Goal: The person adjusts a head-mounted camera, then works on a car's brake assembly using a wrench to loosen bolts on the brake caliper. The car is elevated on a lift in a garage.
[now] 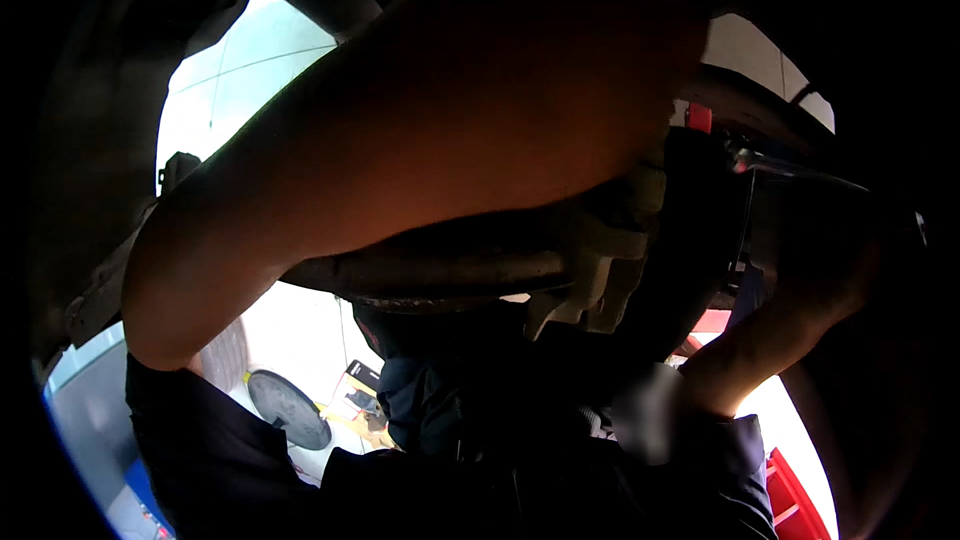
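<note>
- Pale floor (300, 325) with thin seam lines, bright past a very dark mass of parts overhead; looks like a vehicle's underside.
- Progress: probably mid-work, judging by both raised arms among the parts. Can't confirm any step done; what's left can't be told either, contact area too dark.
- Left forearm (400, 160) crosses the view, elbow at left, far end lost in shadow upper right. Left hand not discernible; can't tell if fingers are apart or closed.
- Right arm (775, 345) bends up at right, dark past the elbow. Right hand lost in shadow too; finger state can't be told.
- Shiny slim bar (800, 172), metal-looking, upper right, near the right arm; can't tell if gripped.
- Angular bracket (600, 275), dull tan-grey, probably cast metal, right of center below the left forearm.
- Rounded pipe (440, 272), brownish, smooth, running left from near the bracket.
- Small red block (699, 118), flat-faced, just left of the bar.
- Floor items: round black disc (288, 410), ribbed grey cylinder (226, 352) beside it, red frame (795, 500) lower right.
- Dark cloth sleeve (205, 430), matte, at left elbow.
</note>
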`<state>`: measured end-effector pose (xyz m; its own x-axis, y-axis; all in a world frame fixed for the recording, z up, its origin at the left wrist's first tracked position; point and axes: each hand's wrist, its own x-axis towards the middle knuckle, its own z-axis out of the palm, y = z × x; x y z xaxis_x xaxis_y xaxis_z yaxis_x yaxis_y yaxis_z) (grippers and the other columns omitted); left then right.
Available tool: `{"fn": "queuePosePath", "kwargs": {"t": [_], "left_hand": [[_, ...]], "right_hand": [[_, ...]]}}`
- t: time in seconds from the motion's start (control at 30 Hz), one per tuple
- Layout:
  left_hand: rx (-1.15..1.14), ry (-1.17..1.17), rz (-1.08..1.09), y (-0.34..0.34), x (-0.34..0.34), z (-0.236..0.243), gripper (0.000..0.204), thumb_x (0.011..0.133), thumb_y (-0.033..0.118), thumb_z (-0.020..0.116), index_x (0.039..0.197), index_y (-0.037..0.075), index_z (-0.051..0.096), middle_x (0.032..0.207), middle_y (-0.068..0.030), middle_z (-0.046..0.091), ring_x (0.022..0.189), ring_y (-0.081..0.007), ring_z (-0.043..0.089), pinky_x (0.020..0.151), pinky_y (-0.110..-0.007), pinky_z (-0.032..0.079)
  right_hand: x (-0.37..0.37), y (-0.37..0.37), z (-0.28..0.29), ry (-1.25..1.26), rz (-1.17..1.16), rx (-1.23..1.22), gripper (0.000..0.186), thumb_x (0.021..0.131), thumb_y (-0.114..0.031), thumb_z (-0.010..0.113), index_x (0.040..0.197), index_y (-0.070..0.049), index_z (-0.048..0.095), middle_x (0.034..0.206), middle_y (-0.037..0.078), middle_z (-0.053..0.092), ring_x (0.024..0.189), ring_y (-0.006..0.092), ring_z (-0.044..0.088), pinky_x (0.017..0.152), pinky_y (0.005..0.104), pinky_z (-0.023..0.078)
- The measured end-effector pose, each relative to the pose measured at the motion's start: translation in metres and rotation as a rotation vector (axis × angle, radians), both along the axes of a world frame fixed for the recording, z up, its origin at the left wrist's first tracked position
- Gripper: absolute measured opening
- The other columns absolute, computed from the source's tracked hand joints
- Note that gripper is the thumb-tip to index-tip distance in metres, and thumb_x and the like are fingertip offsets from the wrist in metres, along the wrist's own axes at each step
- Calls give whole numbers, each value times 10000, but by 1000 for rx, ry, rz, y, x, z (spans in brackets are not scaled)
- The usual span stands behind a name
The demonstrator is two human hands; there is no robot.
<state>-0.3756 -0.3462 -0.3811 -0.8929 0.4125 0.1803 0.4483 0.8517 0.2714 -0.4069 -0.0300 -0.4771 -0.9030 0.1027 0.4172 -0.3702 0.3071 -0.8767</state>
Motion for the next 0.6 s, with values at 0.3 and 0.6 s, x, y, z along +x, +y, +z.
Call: {"fn": "queuePosePath", "kwargs": {"t": [0.3,0.6], "left_hand": [[50,0,-38,-7,-3,-8,157,807,174,631,860,51,712,822,-134,698,791,-246,698,712,-390,548],[73,48,-77,-4,-3,-8,146,802,165,636,842,45,709,798,-136,695,770,-243,698,700,-383,550]], "right_hand": [[4,28,-29,-44,230,-477,357,990,-288,470,1245,-49,543,1198,124,582,1123,225,537,996,380,418],[-12,-17,67,228,273,21,193,950,-82,518,1101,19,582,998,155,652,892,214,631,793,330,511]]}}
